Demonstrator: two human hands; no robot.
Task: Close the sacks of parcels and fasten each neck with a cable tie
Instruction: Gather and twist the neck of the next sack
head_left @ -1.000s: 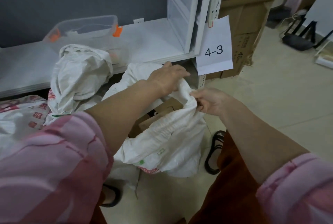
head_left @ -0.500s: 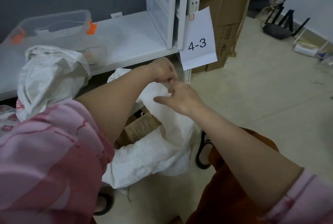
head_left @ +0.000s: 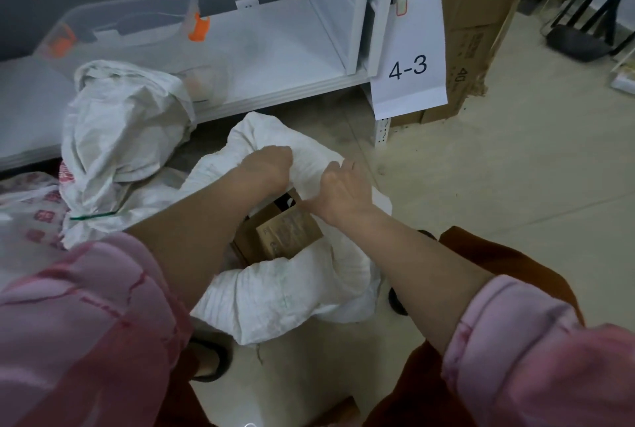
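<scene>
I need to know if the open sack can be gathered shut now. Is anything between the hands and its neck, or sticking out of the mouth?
Nothing visible blocks it. The left hand and right hand already grip the far rim of the sack. The cardboard box lies inside the mouth, below the rim.

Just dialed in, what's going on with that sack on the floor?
A person is gathering the mouth of the white sack. The left hand and right hand both grip bunched fabric at its far rim. The neck is not closed: a cardboard parcel shows inside. No cable tie is visible on it. Beside it, a second sack has a green tie round it.
</scene>
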